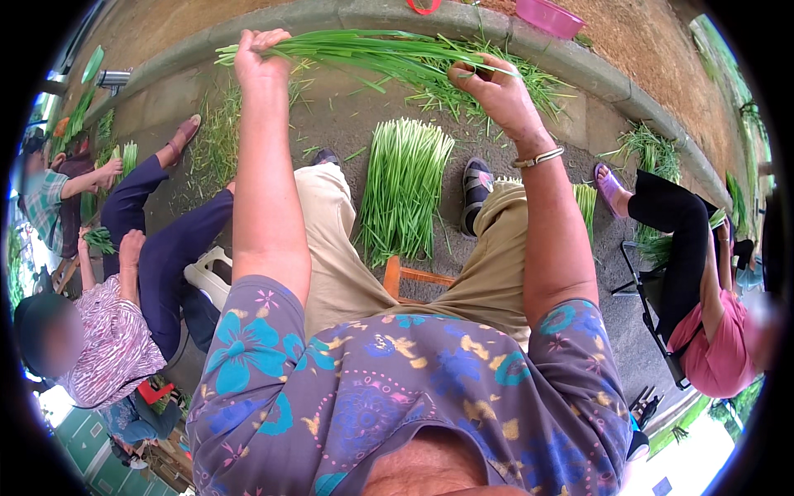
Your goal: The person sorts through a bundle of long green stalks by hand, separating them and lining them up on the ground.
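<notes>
Stretched out ahead of me, a bunch of garlic chives (364,48) runs sideways between my two hands. My left hand (260,51) is closed round the pale stem ends. At the leafy end, my right hand (495,87) is closed, its thumb and fingers pinching some of the long green leaves. A large sheaf of garlic chives (405,186) lies on the ground between my feet, its pale cut ends lined up away from me. Beyond my right hand, loose leaves and trimmings (529,91) are heaped against the curb.
A concrete curb (331,18) curves across the far side, with bare soil behind it. A pink basin (550,18) stands there. People sit close on my left (107,331) and right (719,331), handling greens. Part of a wooden stool (395,277) shows between my legs.
</notes>
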`<act>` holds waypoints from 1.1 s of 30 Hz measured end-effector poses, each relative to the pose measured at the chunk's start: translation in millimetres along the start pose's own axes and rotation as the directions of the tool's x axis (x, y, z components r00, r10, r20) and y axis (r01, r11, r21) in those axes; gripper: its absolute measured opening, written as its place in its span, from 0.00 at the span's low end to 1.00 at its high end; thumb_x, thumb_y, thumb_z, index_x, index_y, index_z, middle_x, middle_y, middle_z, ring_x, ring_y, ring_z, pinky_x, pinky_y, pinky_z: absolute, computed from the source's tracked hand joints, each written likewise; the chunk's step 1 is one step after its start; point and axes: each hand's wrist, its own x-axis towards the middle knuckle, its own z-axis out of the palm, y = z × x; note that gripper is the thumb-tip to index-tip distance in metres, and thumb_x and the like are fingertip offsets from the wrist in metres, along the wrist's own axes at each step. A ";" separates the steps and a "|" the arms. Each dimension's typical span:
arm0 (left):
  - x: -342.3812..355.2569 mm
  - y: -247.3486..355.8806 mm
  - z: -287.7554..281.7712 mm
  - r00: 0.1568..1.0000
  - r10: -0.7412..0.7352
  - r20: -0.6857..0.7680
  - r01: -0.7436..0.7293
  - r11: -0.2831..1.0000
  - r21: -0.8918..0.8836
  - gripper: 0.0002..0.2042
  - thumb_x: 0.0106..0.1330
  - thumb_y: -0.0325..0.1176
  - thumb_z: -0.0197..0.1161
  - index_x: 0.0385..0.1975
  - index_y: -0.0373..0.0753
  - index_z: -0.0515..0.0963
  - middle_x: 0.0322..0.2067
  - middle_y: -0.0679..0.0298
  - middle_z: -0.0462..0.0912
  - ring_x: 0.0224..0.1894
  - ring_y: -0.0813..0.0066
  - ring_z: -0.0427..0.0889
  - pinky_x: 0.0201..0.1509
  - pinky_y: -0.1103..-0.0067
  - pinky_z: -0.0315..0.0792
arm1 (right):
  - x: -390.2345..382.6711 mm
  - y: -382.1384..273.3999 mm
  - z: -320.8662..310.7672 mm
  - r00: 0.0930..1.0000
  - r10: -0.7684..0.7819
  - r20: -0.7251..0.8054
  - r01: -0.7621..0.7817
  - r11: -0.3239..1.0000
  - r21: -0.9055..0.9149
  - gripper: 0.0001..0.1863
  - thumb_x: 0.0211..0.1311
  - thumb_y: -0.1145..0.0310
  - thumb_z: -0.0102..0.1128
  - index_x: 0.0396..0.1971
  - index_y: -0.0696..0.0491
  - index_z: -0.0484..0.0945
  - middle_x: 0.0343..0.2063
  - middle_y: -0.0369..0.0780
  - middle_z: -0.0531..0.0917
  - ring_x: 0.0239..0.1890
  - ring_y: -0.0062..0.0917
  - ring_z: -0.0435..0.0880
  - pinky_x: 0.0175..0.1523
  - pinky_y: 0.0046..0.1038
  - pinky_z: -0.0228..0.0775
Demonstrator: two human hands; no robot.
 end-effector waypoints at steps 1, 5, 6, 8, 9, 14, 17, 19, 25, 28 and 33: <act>0.2 0.4 -0.4 1.000 0.005 -0.003 -0.005 1.000 0.005 0.22 0.70 0.44 0.40 0.12 0.42 0.57 0.07 0.72 0.53 0.12 0.80 0.54 0.18 0.82 0.56 | 0.0 0.2 1.5 1.000 -0.010 -0.005 0.010 0.998 0.056 0.14 0.53 0.72 0.61 0.40 0.59 0.77 0.35 0.35 0.81 0.36 0.15 0.77 0.43 0.17 0.68; 0.4 3.6 -1.0 1.000 0.015 -0.015 -0.015 1.000 0.011 0.22 0.70 0.44 0.40 0.12 0.42 0.57 0.07 0.72 0.53 0.12 0.79 0.54 0.17 0.82 0.56 | -3.8 -8.6 3.6 0.998 -0.039 0.047 0.035 0.996 0.079 0.13 0.53 0.72 0.61 0.39 0.59 0.77 0.33 0.35 0.81 0.36 0.15 0.77 0.43 0.18 0.69; 0.5 4.1 -1.1 1.000 0.013 -0.018 -0.013 1.000 0.009 0.22 0.70 0.44 0.40 0.12 0.42 0.57 0.07 0.72 0.53 0.12 0.79 0.53 0.17 0.82 0.56 | -3.8 -9.1 3.2 0.998 -0.025 0.056 0.022 0.998 0.055 0.13 0.53 0.72 0.61 0.39 0.59 0.78 0.33 0.35 0.82 0.36 0.16 0.78 0.43 0.18 0.69; -0.3 6.3 -2.3 1.000 -0.002 -0.011 0.002 1.000 -0.008 0.22 0.70 0.45 0.40 0.12 0.42 0.57 0.07 0.72 0.53 0.12 0.79 0.53 0.17 0.82 0.56 | -3.3 -10.2 4.8 0.998 -0.020 0.060 0.018 0.999 0.043 0.12 0.53 0.72 0.61 0.38 0.58 0.78 0.32 0.35 0.82 0.35 0.16 0.78 0.43 0.18 0.69; 0.7 3.7 -0.8 1.000 -0.014 -0.008 0.014 1.000 -0.006 0.22 0.70 0.45 0.40 0.12 0.42 0.57 0.07 0.72 0.53 0.12 0.79 0.53 0.17 0.82 0.56 | -3.7 -8.5 2.5 0.998 -0.030 0.050 0.026 0.997 0.066 0.12 0.53 0.72 0.61 0.38 0.58 0.78 0.32 0.35 0.82 0.35 0.16 0.78 0.42 0.18 0.69; 1.9 0.3 1.2 1.000 0.007 -0.028 -0.007 1.000 0.018 0.22 0.70 0.45 0.41 0.12 0.42 0.57 0.07 0.72 0.53 0.12 0.80 0.53 0.17 0.82 0.56 | -3.2 -8.1 2.3 0.999 -0.005 0.042 0.002 0.998 0.067 0.11 0.53 0.72 0.60 0.37 0.58 0.78 0.30 0.35 0.81 0.34 0.16 0.78 0.42 0.17 0.69; 1.3 1.5 1.1 1.000 -0.002 -0.006 0.002 1.000 0.011 0.22 0.69 0.45 0.41 0.12 0.42 0.57 0.07 0.73 0.53 0.12 0.80 0.53 0.17 0.82 0.56 | -2.6 -10.9 4.9 1.000 -0.006 0.013 0.006 1.000 0.022 0.09 0.53 0.72 0.59 0.35 0.58 0.78 0.29 0.35 0.81 0.34 0.16 0.78 0.41 0.17 0.69; 0.8 -0.6 2.8 1.000 -0.022 0.013 0.022 0.999 0.023 0.22 0.69 0.45 0.41 0.12 0.42 0.57 0.07 0.73 0.53 0.12 0.80 0.53 0.17 0.83 0.56 | 0.0 -11.8 3.1 1.000 -0.010 -0.011 0.009 0.999 -0.042 0.08 0.54 0.72 0.58 0.33 0.58 0.77 0.28 0.35 0.80 0.33 0.17 0.78 0.41 0.18 0.69; -0.7 11.3 2.5 0.996 -0.030 0.080 0.030 1.000 0.000 0.24 0.70 0.47 0.39 0.11 0.43 0.56 0.07 0.74 0.52 0.11 0.81 0.53 0.16 0.83 0.56 | 12.1 -6.7 -36.0 0.909 0.073 -0.409 0.132 0.883 0.450 0.06 0.54 0.78 0.54 0.32 0.59 0.76 0.28 0.37 0.78 0.32 0.22 0.78 0.40 0.21 0.73; -2.4 17.8 2.9 0.998 0.004 0.058 -0.002 0.999 -0.036 0.25 0.70 0.48 0.38 0.10 0.44 0.55 0.07 0.74 0.52 0.11 0.81 0.53 0.16 0.83 0.56 | 13.6 2.0 -66.8 0.771 -0.022 -0.636 0.291 0.901 0.322 0.07 0.52 0.77 0.55 0.32 0.58 0.78 0.26 0.35 0.79 0.29 0.17 0.76 0.35 0.17 0.69; -2.4 20.9 2.0 0.998 0.033 0.048 -0.032 0.999 -0.020 0.25 0.69 0.49 0.39 0.10 0.44 0.55 0.07 0.74 0.52 0.11 0.81 0.53 0.16 0.83 0.56 | 15.3 8.9 -76.3 0.717 -0.261 -0.647 0.284 0.956 -0.071 0.08 0.52 0.71 0.60 0.32 0.57 0.79 0.27 0.32 0.79 0.27 0.10 0.71 0.31 0.14 0.63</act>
